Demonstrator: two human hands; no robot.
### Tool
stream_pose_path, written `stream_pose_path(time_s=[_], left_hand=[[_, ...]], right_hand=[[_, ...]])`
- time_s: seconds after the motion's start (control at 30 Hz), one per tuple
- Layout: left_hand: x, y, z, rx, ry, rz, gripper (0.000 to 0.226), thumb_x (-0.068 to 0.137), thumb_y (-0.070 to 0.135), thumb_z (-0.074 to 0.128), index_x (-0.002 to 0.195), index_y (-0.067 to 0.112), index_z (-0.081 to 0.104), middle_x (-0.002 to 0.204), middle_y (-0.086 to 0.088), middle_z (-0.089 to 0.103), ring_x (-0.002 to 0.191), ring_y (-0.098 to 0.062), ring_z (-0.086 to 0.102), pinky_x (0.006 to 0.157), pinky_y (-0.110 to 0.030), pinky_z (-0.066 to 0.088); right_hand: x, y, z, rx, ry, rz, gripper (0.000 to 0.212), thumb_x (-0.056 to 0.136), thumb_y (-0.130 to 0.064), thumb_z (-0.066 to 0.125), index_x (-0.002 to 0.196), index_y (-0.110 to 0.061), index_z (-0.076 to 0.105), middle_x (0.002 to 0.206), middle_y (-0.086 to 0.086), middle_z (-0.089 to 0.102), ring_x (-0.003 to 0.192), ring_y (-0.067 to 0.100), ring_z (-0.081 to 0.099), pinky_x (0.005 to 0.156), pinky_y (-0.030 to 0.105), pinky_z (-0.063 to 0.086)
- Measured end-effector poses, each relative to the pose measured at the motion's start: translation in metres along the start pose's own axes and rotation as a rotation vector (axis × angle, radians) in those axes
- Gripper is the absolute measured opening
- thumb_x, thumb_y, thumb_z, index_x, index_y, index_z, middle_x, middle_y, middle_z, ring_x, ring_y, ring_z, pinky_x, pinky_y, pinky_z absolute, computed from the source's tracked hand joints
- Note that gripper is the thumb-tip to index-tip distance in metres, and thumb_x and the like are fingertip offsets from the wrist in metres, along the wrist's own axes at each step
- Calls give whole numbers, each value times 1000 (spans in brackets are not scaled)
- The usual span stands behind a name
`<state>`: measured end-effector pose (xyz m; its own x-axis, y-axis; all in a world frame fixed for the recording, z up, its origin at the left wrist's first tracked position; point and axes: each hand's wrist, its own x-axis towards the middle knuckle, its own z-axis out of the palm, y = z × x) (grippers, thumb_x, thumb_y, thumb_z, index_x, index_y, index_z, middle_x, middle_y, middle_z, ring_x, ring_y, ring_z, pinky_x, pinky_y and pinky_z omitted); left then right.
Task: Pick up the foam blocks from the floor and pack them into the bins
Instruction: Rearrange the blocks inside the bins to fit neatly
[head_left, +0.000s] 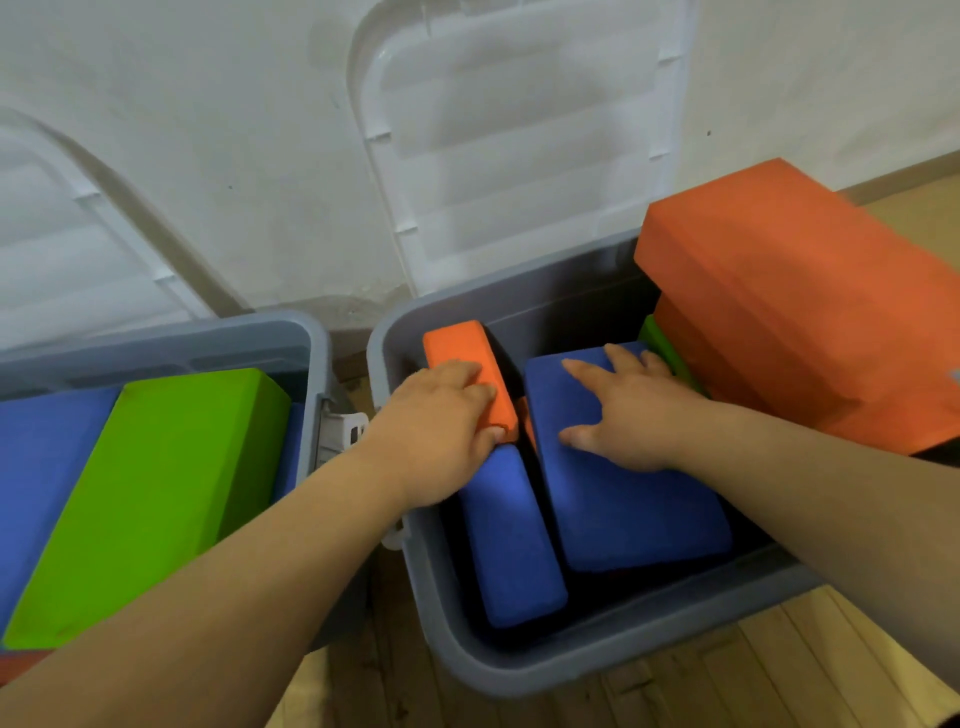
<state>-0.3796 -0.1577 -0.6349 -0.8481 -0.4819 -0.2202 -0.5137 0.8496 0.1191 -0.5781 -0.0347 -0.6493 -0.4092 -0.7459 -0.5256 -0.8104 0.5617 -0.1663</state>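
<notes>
The fingers (470, 387) of the left hand (436, 431) are bent over the top of the narrow orange block (460, 348), with the thumb tucked against its near end, so this hand holds the block. The fingers (587, 371) of the right hand (628, 421) lie straight and spread, palm down on the wide blue block (639, 509). They press on it and grip nothing.

Both blocks sit inside the right bin (467, 660). The orange one stands on edge by the far left wall. A narrow blue block (509, 545) lies just nearer than it, beside the wide blue one. A sliver of a green block (665, 348) shows past the right hand's fingertips. At the bin's right side a stack of large orange blocks (805, 312) rises well above the rim.

The bin's lid (519, 130) is up against the wall. The left bin (291, 327) stands just beside it and already holds a large green block (156, 493) and a blue block (41, 467). No loose blocks show on the wooden floor (727, 691) in this view.

The step in hand looks like arranging. The right hand steadies the wide blue block while the left seats the orange one in the gap. The next move probably calls for pushing the orange block down level without tipping its neighbours. After that, the tall orange stack would need to be laid lower if the lid is to close.
</notes>
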Motion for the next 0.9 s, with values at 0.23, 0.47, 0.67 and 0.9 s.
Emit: stream_pose_path(time_s=[0.23, 0.47, 0.67, 0.9], left_hand=[[-3, 5, 18, 45, -163, 7, 83, 98, 71, 27, 160, 35, -16, 169, 0, -23, 155, -20, -21, 127, -47, 0], [15, -19, -8, -115, -110, -54, 59, 98, 49, 55, 154, 45, 36, 168, 10, 23, 154, -18, 20, 126, -43, 17], [22, -24, -5, -159, -67, -128, 58, 89, 37, 75, 143, 46, 54, 159, 16, 38, 147, -18, 36, 121, -38, 29], [28, -13, 9, -100, 3, -186, 55, 84, 42, 78, 137, 46, 60, 155, 18, 44, 141, -15, 43, 120, -39, 25]], right_hand=[[13, 2, 12, 39, 36, 80, 92, 90, -78, 45, 156, -52, -13, 169, -3, -21, 153, 45, -13, 124, 56, 13], [29, 2, 12, 115, 27, 93, 109, 79, -78, 62, 156, -53, -10, 168, -6, -19, 152, 50, -11, 123, 60, 15], [39, 1, 13, 114, 19, 85, 116, 74, -80, 66, 158, -50, -9, 169, -7, -18, 151, 52, -11, 122, 62, 15], [30, -2, 8, 170, 30, 116, 119, 74, -73, 74, 159, -48, -6, 169, -6, -15, 153, 46, -5, 120, 56, 25]])
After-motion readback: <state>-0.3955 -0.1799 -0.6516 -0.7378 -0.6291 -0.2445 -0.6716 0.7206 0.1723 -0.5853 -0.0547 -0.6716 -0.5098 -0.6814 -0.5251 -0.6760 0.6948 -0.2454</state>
